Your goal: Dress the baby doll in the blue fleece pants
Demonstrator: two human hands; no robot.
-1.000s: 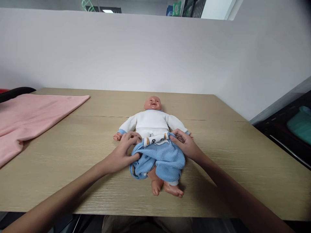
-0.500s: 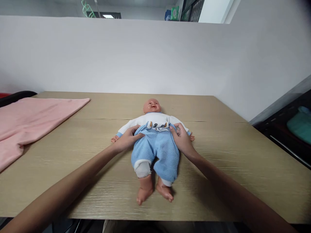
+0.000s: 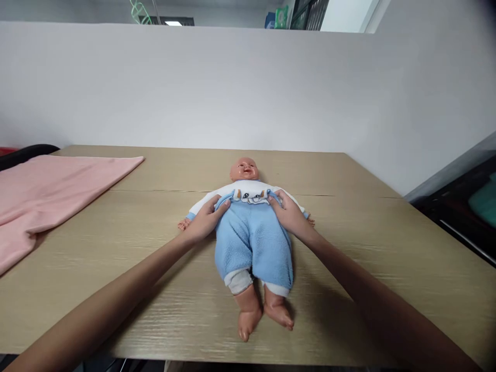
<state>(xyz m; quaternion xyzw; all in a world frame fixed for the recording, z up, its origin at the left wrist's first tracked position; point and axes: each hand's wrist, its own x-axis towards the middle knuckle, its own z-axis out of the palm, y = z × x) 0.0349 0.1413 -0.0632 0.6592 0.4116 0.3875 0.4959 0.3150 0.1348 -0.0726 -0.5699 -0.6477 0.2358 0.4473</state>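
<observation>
A baby doll (image 3: 245, 169) lies on its back, head away from me and bare feet toward me. It wears a white top (image 3: 248, 186) with a cartoon print and blue cuffs, and light blue trousers (image 3: 251, 237) with white hems. At the left of the waistband my left hand (image 3: 209, 214) is closed, thumb and fingers pinching the trousers' edge. On the other side my right hand (image 3: 289, 213) pinches the waistband likewise. Between the hands the lower part of the top is bunched. My fingertips are partly hidden by the cloth.
The doll lies on a wooden table (image 3: 127, 248) that meets a white partition (image 3: 232, 93) at the back. A pink cloth (image 3: 58, 191) spreads over the left side. Beyond the right edge stands something black with a teal item (image 3: 484, 204) on it.
The doll's legs and feet have swung to the right and a little nearer to me. The trousers look straighter. Both hands keep their pinch on the waistband, and the view has shifted slightly.
</observation>
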